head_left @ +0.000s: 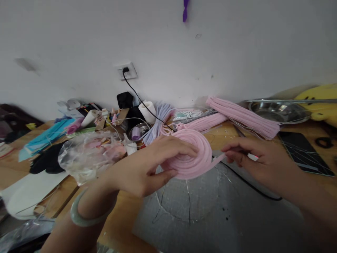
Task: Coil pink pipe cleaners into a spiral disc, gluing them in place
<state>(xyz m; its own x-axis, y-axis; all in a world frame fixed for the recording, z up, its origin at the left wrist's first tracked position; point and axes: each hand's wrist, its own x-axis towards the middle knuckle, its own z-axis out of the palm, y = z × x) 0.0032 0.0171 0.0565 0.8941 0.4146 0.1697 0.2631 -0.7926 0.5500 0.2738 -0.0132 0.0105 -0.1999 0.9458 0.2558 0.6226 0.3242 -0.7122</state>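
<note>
- Coil of pink strand (pixel 204 154) sits under the left fingers, several turns laid flat and snug, round outline formed.
- Left hand (pixel 147 161) is spread over it: fingertips rested on the top face, thumb set apart at the near-left edge. Coil is steadied, not gripped shut.
- Right hand (pixel 260 158) is off to the coil's right, thumb and forefinger together, clamped on the free pink length (pixel 218 160). That length is held fairly straight between the fingertips and the outer turn.
- Done, as far as shown: most of the visible strand is wound in. Left: the short run up to the right fingertips is not yet laid against the rim.
- Thin wires (pixel 189 200) stick out from under the coil, nearer than the left fingertips, over the grey surface (pixel 210 218). Ends are untrimmed and loose. Whether they are fixed to the coil can't quite be told, the underside being hidden.
- Beyond the right fingertips, a large pink bundle (pixel 244 117) is laid across a second pink bundle (pixel 207 122); neither is touched by the fingers.
- Lavender bundle (pixel 158 121) is placed just beyond the left hand, clear plastic bag (pixel 86 154) to its left. Dark tablet (pixel 302 151) is right of the right fingertips.
</note>
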